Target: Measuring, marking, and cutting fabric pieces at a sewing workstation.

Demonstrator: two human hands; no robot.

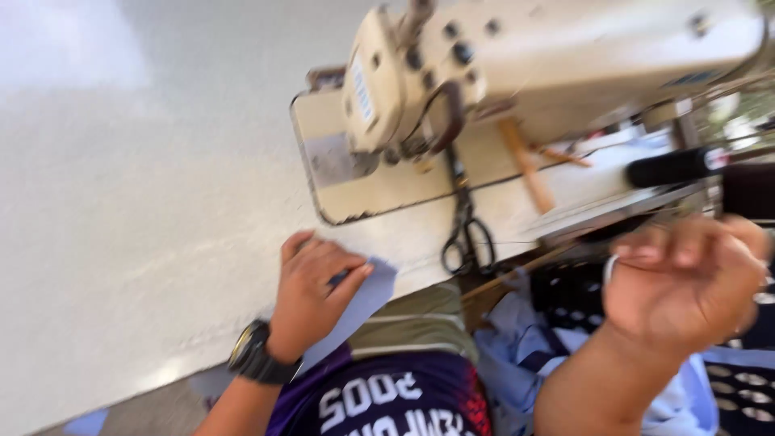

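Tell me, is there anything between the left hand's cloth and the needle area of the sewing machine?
Nothing visible blocks it. The left hand presses a pale blue cloth flat on the white table, and bare tabletop leads to the sewing machine. The scissors lie off to the side. The right hand is raised, blurred.

This is a sewing workshop. A cream industrial sewing machine [517,73] fills the upper right of the frame, seated on a wide pale counter [145,202] that runs across the left and centre. Black scissors [467,234] lie on the counter just below the machine's head. Loose blue and white fabric [525,355] is heaped at the lower right, beside a dark perforated crate [743,379].
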